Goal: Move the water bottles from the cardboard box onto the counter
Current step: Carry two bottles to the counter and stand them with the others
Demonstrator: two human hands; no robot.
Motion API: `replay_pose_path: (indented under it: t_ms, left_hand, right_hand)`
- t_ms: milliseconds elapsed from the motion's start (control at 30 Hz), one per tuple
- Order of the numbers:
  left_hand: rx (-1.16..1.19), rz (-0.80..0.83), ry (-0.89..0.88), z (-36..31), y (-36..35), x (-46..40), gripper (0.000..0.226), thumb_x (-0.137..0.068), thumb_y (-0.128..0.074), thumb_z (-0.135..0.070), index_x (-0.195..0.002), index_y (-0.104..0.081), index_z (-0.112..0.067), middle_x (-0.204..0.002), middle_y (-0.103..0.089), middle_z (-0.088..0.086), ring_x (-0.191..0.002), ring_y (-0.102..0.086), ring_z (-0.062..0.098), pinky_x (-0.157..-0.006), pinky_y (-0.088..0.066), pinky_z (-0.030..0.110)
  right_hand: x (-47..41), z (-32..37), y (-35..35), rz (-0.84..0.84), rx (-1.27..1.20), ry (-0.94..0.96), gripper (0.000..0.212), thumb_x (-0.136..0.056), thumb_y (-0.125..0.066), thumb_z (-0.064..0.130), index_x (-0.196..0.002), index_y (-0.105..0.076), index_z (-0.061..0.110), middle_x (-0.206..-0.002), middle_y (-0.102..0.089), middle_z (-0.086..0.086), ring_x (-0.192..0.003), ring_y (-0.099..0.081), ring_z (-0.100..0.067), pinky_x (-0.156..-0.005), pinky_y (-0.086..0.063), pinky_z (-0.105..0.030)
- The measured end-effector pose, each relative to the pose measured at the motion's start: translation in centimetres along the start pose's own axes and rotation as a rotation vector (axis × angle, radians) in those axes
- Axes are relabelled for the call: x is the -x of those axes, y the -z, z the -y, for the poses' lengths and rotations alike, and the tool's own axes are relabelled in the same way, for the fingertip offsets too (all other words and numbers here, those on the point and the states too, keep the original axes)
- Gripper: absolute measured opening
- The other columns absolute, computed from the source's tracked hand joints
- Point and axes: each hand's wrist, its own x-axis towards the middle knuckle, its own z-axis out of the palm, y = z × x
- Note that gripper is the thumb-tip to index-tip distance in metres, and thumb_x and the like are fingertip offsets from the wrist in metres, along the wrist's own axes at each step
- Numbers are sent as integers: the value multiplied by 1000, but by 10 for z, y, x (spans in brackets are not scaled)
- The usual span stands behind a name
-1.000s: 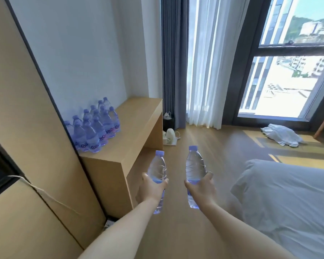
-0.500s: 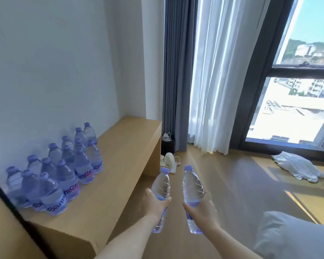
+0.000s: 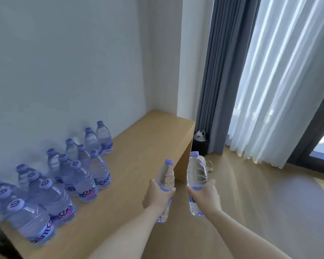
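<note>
So in the last second the person has closed in on the worktop (image 3: 150, 139); it went from sitting off to the left to filling the lower left of the view, and the bed and the window view have dropped out of sight. The cluster of bottles (image 3: 67, 176) already stands along the wall side of the worktop, bunched toward its near left end.

Left hand (image 3: 157, 193) has its grip wrapped around a water bottle (image 3: 166, 176), upright, now hanging over the worktop's front edge. Right hand (image 3: 204, 193) is clutching a second bottle (image 3: 195, 172), which is still out over the floor, just past the worktop's right end.

My read: these two are about to be set down, probably on the bare stretch right of the cluster. The cardboard box isn't in view, so no idea how many are left.
</note>
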Motion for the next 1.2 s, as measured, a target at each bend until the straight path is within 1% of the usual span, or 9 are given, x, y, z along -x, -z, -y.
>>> replay_pose_path:
  t_ms: [167, 433, 567, 800, 900, 967, 1067, 1133, 1200]
  left_hand:
    - [85, -125, 135, -25, 9, -74, 52, -72, -69, -57, -97, -38, -23, -84, -55, -12, -71, -57, 11, -62, -41, 28]
    - [323, -251, 213, -8, 43, -151, 60, -72, -76, -47, -113, -43, -17, -94, -61, -6, -82, -60, 8, -59, -43, 23]
    - [445, -318, 243, 5, 58, -195, 72, -72, -80, -40, -126, -39, -16, -108, -60, 1, -97, -61, 18, -75, -48, 29]
    - [639, -350, 194, 17, 87, -249, 63, -77, -80, -20, -130, -46, -21, -110, -66, -6, -95, -62, 1, -71, -47, 14]
    - [667, -381, 237, 22, 92, -258, 67, -76, -80, -13, -131, -44, -20, -122, -59, -3, -108, -57, 10, -86, -47, 22]
    - [654, -404, 282, 27, 92, -261, 75, -74, -81, -13, -135, -39, -25, -129, -53, -1, -118, -51, 16, -98, -45, 33]
    - [662, -464, 301, 32, 89, -267, 74, -71, -83, -13, -129, -42, -32, -111, -56, -13, -109, -54, 9, -91, -47, 27]
    - [679, -522, 304, 32, 89, -272, 58, -70, -83, -11, -110, -50, -37, -103, -59, -16, -105, -58, 8, -85, -48, 24]
    - [681, -564, 298, 32, 91, -274, 62, -71, -81, -9, -120, -52, -34, -116, -61, -8, -113, -57, 13, -97, -48, 35]
  right_hand:
    - [-92, 37, -27, 190, 19, 137, 52, -74, -77, 38, -95, -32, 20, -87, -55, 5, -70, -55, -7, -49, -37, -21]
    - [-169, 111, -101, 597, -76, 149, 67, -72, -77, 32, -114, -25, 28, -97, -59, 2, -80, -62, -13, -57, -45, -26]
    - [-194, 134, -149, 767, -17, 173, 68, -69, -78, 31, -117, -29, 28, -101, -58, 5, -87, -62, -13, -71, -55, -33]
    - [-232, 175, -218, 915, 16, 132, 77, -64, -77, 28, -121, -26, 33, -102, -59, 2, -90, -65, -19, -79, -55, -39]
    - [-241, 186, -240, 959, -14, 114, 73, -67, -78, 23, -123, -32, 25, -102, -59, 2, -89, -64, -16, -69, -52, -31]
    - [-241, 190, -253, 948, 6, 117, 69, -67, -77, 24, -121, -35, 26, -109, -54, 5, -101, -58, -19, -77, -50, -32]
    - [-239, 192, -271, 877, 96, 193, 68, -69, -75, 28, -121, -31, 35, -116, -30, 10, -119, -33, -22, -92, -35, -35]
    - [-240, 194, -281, 862, 95, 269, 68, -70, -75, 29, -124, -34, 33, -114, -35, 9, -118, -34, -22, -96, -33, -35]
    - [-242, 196, -289, 868, 116, 359, 57, -69, -74, 30, -114, -38, 33, -108, -45, 10, -106, -40, -15, -99, -36, -37]
